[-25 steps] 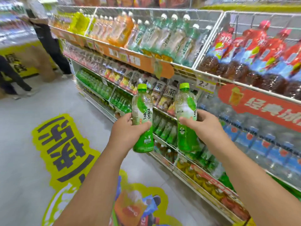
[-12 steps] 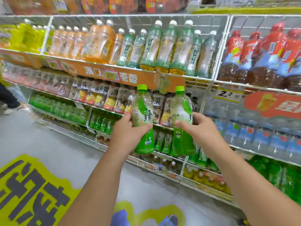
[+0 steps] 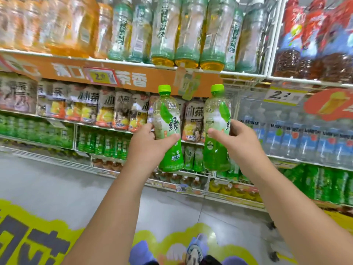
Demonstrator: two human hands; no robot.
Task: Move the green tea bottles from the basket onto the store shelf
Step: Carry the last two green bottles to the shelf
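Holding two green tea bottles upright before the shelf front edge: left hand [image 3: 147, 148] grasping left bottle [image 3: 169, 131], right hand [image 3: 236, 144] grasping right bottle [image 3: 216, 131], caps up for placement.

I hold two green tea bottles: one [image 3: 169, 129] in my left hand [image 3: 148, 148] and one [image 3: 216, 129] in my right hand [image 3: 237, 144]. Each bottle has one green cap. On the top shelf [image 3: 133, 64] I count three big bottles with amber drink in front. I see two yellow price tags. The other bottles are too blurred for me to count.
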